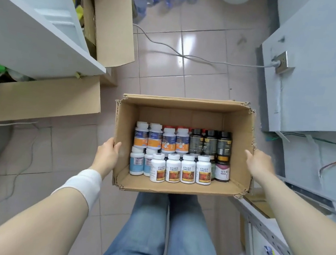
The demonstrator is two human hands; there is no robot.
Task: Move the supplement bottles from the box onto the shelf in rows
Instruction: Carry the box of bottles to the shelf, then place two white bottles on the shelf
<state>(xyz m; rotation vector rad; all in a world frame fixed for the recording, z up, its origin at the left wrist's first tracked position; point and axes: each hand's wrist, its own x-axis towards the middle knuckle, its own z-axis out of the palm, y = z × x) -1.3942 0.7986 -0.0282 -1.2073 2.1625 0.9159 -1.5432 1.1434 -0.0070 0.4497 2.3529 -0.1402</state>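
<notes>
left hand [108,151] gripped the box [185,104] wall, thumb inside; right hand [258,162] pressed the opposite wall, fingers hidden. full of supplement bottles [173,168], it looked heavy, best supported underneath.

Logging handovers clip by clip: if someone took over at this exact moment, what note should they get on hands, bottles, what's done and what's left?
Left hand: grips the left wall of the cardboard box, thumb hooked over the rim.
Right hand: holds the right wall from outside; its fingers are hidden.
Supplement bottles: packed in rows inside the box, which is carried in front of the person.
Done: nothing yet; every bottle in view is in the box.
Left: probably set the box down, then unload every bottle and line them up in rows.
</notes>
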